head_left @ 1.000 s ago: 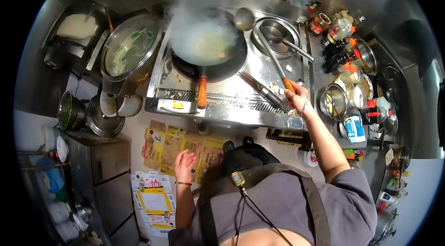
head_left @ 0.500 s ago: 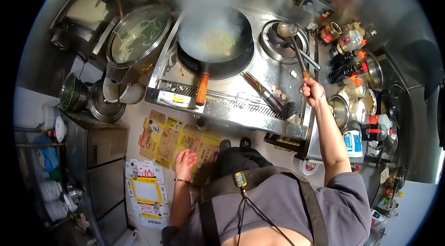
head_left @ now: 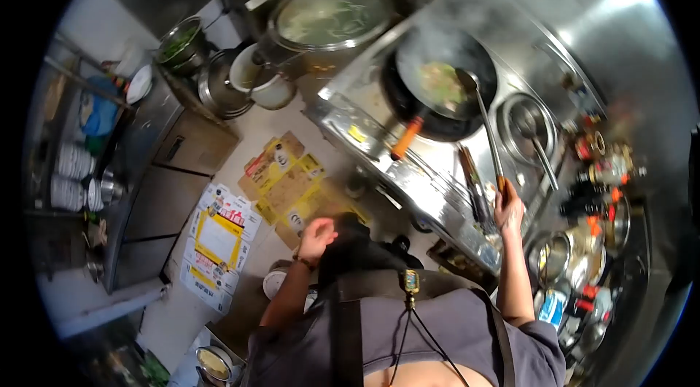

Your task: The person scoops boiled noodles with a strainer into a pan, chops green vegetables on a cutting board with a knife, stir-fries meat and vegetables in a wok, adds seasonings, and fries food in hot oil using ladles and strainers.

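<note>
My right hand (head_left: 510, 210) is wrapped round the wooden end of a long metal ladle (head_left: 489, 132). The ladle's bowl dips into a dark wok (head_left: 472, 48), touching steaming food (head_left: 440, 83) in pale and green pieces; the food is too blurred to name. The wok's orange wooden handle (head_left: 407, 138) points toward my body, and no hand is on it. Low in front of my waist hangs my left hand (head_left: 318, 238), holding nothing, its fingers loosely bent and a little blurred.
A round metal pot (head_left: 504, 128) with a strainer (head_left: 526, 122) sits right of the wok. Tongs-like dark utensils (head_left: 475, 194) lie on the stove front. Noodles soak in a large pot (head_left: 292, 43) at the left. Sauce bottles (head_left: 587, 205) crowd the right; flattened cardboard (head_left: 281, 181) covers the floor.
The view has turned, shifting the stove to the right. My right hand has brought the ladle from over the round pot into the wok. My left hand stays free near my waist.
</note>
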A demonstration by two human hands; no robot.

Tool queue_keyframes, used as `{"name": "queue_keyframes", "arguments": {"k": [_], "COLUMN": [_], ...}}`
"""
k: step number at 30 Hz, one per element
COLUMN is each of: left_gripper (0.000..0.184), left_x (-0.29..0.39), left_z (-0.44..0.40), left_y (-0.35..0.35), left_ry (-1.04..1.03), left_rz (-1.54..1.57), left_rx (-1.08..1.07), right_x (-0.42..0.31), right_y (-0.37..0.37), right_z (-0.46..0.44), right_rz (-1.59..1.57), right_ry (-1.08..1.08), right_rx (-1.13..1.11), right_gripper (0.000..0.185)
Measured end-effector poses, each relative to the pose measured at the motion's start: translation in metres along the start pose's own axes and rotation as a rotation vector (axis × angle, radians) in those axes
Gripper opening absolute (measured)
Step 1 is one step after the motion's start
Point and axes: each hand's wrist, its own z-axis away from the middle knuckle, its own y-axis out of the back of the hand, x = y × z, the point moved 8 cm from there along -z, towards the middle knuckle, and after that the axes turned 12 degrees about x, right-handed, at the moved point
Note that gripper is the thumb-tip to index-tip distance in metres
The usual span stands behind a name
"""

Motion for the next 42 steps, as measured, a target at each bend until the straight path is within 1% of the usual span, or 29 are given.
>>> {"name": "queue_keyframes", "arguments": {"k": [1,2,3,4,6,7,8,9,10,12,13,14,16,18,20,21,22,23,24,25,26,27,29,30,33,34,39,41,42], "left_gripper": [0.019,0.018,0.015,0.015,0.016,0.022,0.022,0.025,0.028,0.028,0.027,0.026,0.019,0.034,0.043,0.052,0.052,0.058,0.063,0.072,0.072,0.072,0.072,0.070,0.062,0.057,0.046,0.035,0.030], "left_x": [-0.015,-0.020,-0.010,0.001,0.039,0.041,0.055,0.077,0.091,0.119,0.143,0.170,0.220,0.233,0.227,0.219,0.214,0.231,0.242,0.219,0.212,0.199,0.182,0.174,0.151,0.134,0.088,0.084,0.073], "left_z": [-0.022,-0.037,-0.048,-0.057,-0.080,-0.106,-0.126,-0.146,-0.158,-0.201,-0.212,-0.224,-0.245,-0.270,-0.302,-0.319,-0.335,-0.346,-0.352,-0.380,-0.404,-0.430,-0.474,-0.501,-0.584,-0.620,-0.757,-0.800,-0.814], "left_y": [0.027,0.047,0.069,0.088,0.135,0.165,0.185,0.193,0.200,0.214,0.216,0.214,0.215,0.227,0.241,0.245,0.253,0.262,0.262,0.278,0.288,0.303,0.318,0.323,0.329,0.330,0.305,0.293,0.290], "left_ry": [-0.137,-0.267,-0.241,-0.231,-0.182,-0.206,-0.192,-0.274,-0.341,-0.340,-0.324,-0.318,-0.662,-0.280,-0.189,-0.107,-0.097,-0.379,-0.665,-0.458,-0.466,-0.389,-0.296,-0.192,-0.028,0.049,0.071,0.222,0.344], "left_rz": [-0.078,-0.159,-0.127,-0.116,-0.154,-0.359,-0.357,-0.413,-0.468,-0.603,-0.527,-0.451,-0.612,-0.373,-0.338,-0.293,-0.296,-0.533,-0.761,-0.797,-0.794,-0.754,-0.726,-0.690,-0.525,-0.407,-0.508,-0.618,-0.629], "left_rx": [-0.026,-0.053,0.048,0.065,0.247,0.335,0.347,0.281,0.210,0.208,0.193,0.192,0.238,0.140,0.106,0.054,0.051,0.154,0.246,0.237,0.205,0.198,0.150,0.134,0.135,0.159,0.113,0.031,0.015], "right_x": [-0.009,-0.022,-0.028,-0.051,-0.153,-0.171,-0.184,-0.167,-0.253,-0.326,-0.387,-0.453,-0.496,-0.518,-0.559,-0.570,-0.577,-0.582,-0.583,-0.598,-0.613,-0.627,-0.627,-0.636,-0.646,-0.640,-0.580,-0.553,-0.532], "right_y": [-0.009,-0.016,-0.025,-0.027,-0.019,-0.043,-0.065,-0.119,-0.139,-0.219,-0.243,-0.249,-0.301,-0.366,-0.409,-0.436,-0.468,-0.504,-0.557,-0.596,-0.635,-0.671,-0.763,-0.792,-0.884,-0.923,-1.029,-1.055,-1.074], "right_z": [0.001,0.001,0.001,-0.002,-0.037,-0.044,-0.044,-0.033,-0.044,-0.028,-0.026,-0.044,-0.049,-0.050,-0.064,-0.068,-0.072,-0.071,-0.061,-0.062,-0.063,-0.068,-0.063,-0.083,-0.129,-0.140,-0.161,-0.141,-0.112], "right_rz": [0.033,0.095,0.141,0.269,0.252,0.077,-0.090,-0.429,-0.301,-0.320,-0.360,-0.429,-0.548,-0.640,-0.636,-0.604,-0.566,-0.553,-0.757,-0.653,-0.547,-0.128,-0.442,-0.449,-0.146,-0.011,0.537,0.538,0.336], "right_ry": [-0.157,-0.083,-0.055,0.124,0.172,0.059,-0.057,-0.157,-0.274,-0.056,0.446,0.527,0.433,0.198,0.238,0.196,0.149,0.371,0.269,0.306,0.351,0.529,0.402,0.277,0.135,0.155,0.419,0.373,0.129], "right_rx": [-0.055,-0.043,-0.106,0.053,0.159,0.112,0.047,-0.004,-0.251,-0.492,-0.398,-0.421,-0.495,-0.763,-0.754,-0.796,-0.839,-0.686,-0.752,-0.828,-0.902,-0.976,-0.719,-0.782,-0.879,-0.880,-0.717,-0.756,-0.987], "right_gripper": [0.035,0.037,0.042,0.043,0.036,0.032,0.027,0.022,0.020,0.024,0.028,0.029,0.032,0.037,0.041,0.043,0.045,0.051,0.053,0.053,0.054,0.053,0.038,0.036,0.029,0.027,0.020,0.019,0.019]}}
